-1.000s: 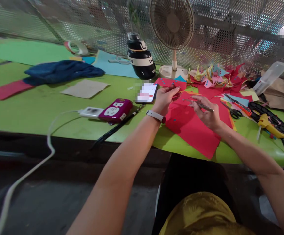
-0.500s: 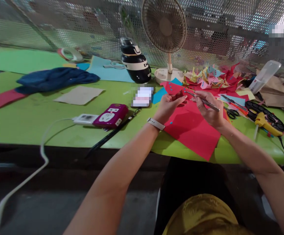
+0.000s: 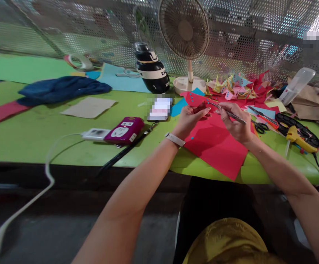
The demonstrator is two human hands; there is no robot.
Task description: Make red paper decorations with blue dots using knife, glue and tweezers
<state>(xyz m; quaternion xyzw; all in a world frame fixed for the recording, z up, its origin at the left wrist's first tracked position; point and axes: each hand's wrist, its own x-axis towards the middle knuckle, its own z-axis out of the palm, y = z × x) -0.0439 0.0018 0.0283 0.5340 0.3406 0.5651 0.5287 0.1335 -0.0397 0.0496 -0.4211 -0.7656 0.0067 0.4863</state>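
My left hand [image 3: 189, 118], with a pale band at the wrist, pinches a piece of red paper [image 3: 194, 99] dotted with small blue spots. In my right hand [image 3: 235, 123] is a pair of metal tweezers [image 3: 232, 116], held like a pen. Their tips touch or hover close over the red paper near my left fingertips; contact cannot be made out. Beneath both hands lies a larger red sheet [image 3: 220, 146] reaching the table's front edge, with a small blue dot [image 3: 192, 138] on it.
Right of my hands lie scissors [image 3: 260, 127], a cutter knife [image 3: 264, 116], a black tray [image 3: 299, 130] and a yellow glue gun [image 3: 299, 139]. Behind are paper scraps [image 3: 239, 86], a fan [image 3: 187, 31] and a bottle [image 3: 151, 69]. A phone [image 3: 160, 108] and purple power bank [image 3: 125, 131] lie left.
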